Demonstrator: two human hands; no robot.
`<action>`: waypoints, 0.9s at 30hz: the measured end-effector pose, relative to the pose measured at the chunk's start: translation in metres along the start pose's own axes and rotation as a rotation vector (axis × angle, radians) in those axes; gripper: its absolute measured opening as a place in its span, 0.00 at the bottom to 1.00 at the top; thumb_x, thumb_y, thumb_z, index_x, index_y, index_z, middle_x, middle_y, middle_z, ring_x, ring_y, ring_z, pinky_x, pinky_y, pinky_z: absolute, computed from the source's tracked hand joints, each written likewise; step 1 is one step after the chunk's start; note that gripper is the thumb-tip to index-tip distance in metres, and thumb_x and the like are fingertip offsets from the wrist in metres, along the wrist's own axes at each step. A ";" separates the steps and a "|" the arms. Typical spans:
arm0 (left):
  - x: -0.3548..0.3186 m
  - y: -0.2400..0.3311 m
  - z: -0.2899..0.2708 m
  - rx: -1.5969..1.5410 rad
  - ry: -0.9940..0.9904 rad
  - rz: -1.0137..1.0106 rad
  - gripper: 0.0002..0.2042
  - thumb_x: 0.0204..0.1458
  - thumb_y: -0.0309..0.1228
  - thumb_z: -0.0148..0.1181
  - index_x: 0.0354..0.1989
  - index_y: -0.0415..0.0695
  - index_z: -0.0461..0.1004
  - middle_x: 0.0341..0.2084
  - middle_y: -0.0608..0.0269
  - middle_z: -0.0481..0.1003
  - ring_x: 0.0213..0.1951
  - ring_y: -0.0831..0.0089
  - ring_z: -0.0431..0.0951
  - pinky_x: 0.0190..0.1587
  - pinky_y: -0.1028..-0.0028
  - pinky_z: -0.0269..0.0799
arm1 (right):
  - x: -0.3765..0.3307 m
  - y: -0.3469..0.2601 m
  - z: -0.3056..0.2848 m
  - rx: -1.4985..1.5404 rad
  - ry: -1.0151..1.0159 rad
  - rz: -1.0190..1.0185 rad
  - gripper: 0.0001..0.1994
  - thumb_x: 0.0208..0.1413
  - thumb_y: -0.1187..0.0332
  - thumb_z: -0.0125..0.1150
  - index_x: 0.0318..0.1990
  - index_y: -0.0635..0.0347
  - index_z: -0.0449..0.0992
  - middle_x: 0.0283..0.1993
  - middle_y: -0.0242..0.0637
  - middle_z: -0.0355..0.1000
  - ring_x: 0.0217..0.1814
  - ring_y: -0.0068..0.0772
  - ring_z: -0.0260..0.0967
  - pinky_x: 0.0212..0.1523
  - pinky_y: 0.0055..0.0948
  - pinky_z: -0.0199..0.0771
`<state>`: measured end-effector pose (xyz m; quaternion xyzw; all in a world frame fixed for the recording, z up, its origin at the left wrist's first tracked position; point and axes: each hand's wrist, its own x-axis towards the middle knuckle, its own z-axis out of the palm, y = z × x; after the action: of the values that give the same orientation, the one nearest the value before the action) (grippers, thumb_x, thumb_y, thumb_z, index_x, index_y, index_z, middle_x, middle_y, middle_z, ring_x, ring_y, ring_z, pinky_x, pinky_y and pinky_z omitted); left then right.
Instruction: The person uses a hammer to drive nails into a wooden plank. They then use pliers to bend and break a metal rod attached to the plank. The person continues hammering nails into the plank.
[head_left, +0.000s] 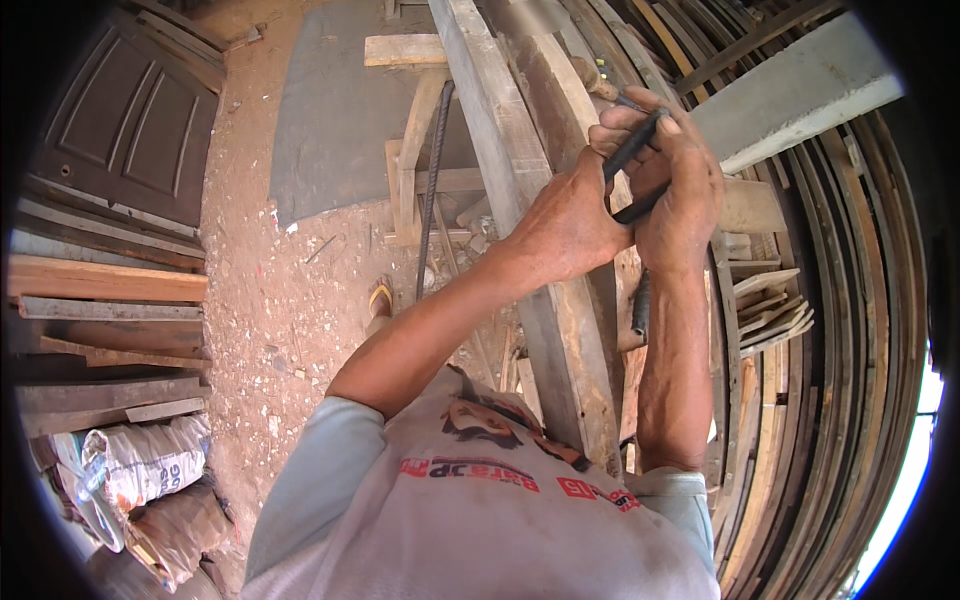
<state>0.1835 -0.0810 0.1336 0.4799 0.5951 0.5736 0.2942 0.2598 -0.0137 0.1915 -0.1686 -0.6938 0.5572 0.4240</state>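
Note:
In front of me, above a long wooden beam (pixel 500 120), my two hands come together around a black tool (pixel 632 148). It shows two dark, bar-like parts; its kind cannot be made out. My left hand (pixel 572 222) is closed on the near end of these bars. My right hand (pixel 682 185) has its thumb pressed near the far tip of the upper bar, with its fingers curled behind. Just beyond the fingertips lies a tool with a wooden handle (pixel 592 78), partly hidden. A dark ribbed rod (pixel 641 303) shows beside my right forearm.
Long planks (pixel 830 270) are stacked along the right. A pale thick board (pixel 800 95) juts in at upper right. Left stand a dark panelled door (pixel 130 120), more boards (pixel 110 280) and filled sacks (pixel 165 460). A twisted metal bar (pixel 432 190) leans by a wooden frame (pixel 405 165).

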 end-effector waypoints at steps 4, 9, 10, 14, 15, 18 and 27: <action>0.003 -0.011 0.012 0.022 0.049 0.049 0.35 0.44 0.30 0.72 0.57 0.26 0.60 0.39 0.38 0.76 0.43 0.47 0.83 0.46 0.57 0.79 | 0.003 0.018 -0.022 0.188 -0.101 -0.078 0.21 0.66 0.63 0.47 0.52 0.76 0.75 0.36 0.45 0.78 0.36 0.34 0.76 0.37 0.34 0.77; 0.013 -0.043 -0.003 -0.034 0.273 0.115 0.16 0.51 0.27 0.67 0.46 0.34 0.76 0.33 0.51 0.81 0.41 0.62 0.84 0.42 0.64 0.78 | 0.045 -0.003 0.047 -0.106 -0.154 0.335 0.13 0.66 0.67 0.47 0.32 0.63 0.74 0.23 0.30 0.67 0.22 0.22 0.61 0.23 0.25 0.64; 0.012 -0.043 -0.006 -0.026 0.254 0.101 0.16 0.51 0.27 0.67 0.46 0.31 0.73 0.34 0.49 0.81 0.40 0.61 0.84 0.42 0.63 0.78 | 0.053 0.023 0.042 -0.371 -0.227 -0.050 0.12 0.65 0.68 0.48 0.33 0.63 0.75 0.23 0.30 0.68 0.21 0.20 0.62 0.21 0.25 0.63; 0.014 -0.050 -0.002 -0.023 0.293 0.143 0.31 0.53 0.33 0.68 0.53 0.19 0.59 0.36 0.43 0.78 0.35 0.60 0.83 0.37 0.66 0.78 | 0.054 0.029 0.043 0.015 -0.203 0.221 0.09 0.62 0.71 0.51 0.33 0.62 0.77 0.22 0.33 0.68 0.19 0.24 0.63 0.20 0.29 0.66; 0.015 -0.049 -0.003 -0.051 0.287 0.060 0.23 0.52 0.30 0.65 0.47 0.22 0.65 0.32 0.46 0.79 0.34 0.62 0.83 0.37 0.65 0.78 | 0.059 0.039 0.044 -0.134 -0.261 0.182 0.08 0.61 0.71 0.52 0.33 0.62 0.77 0.22 0.33 0.68 0.19 0.26 0.64 0.21 0.30 0.67; 0.024 -0.041 -0.012 -0.091 0.267 -0.111 0.11 0.52 0.27 0.62 0.31 0.27 0.78 0.21 0.49 0.79 0.28 0.62 0.83 0.36 0.61 0.79 | 0.094 0.076 0.044 -0.615 -0.359 -0.112 0.07 0.61 0.70 0.54 0.33 0.61 0.77 0.23 0.34 0.69 0.20 0.29 0.65 0.23 0.31 0.68; 0.055 -0.032 -0.006 0.060 0.188 0.014 0.11 0.54 0.25 0.56 0.40 0.29 0.78 0.28 0.51 0.80 0.36 0.61 0.84 0.39 0.63 0.78 | 0.049 0.025 0.021 -0.084 -0.102 0.173 0.13 0.63 0.66 0.48 0.34 0.68 0.74 0.26 0.34 0.69 0.24 0.25 0.63 0.29 0.30 0.68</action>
<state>0.1502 -0.0299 0.1149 0.4367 0.6335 0.6001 0.2189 0.2091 0.0156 0.1882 -0.2170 -0.7201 0.5700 0.3308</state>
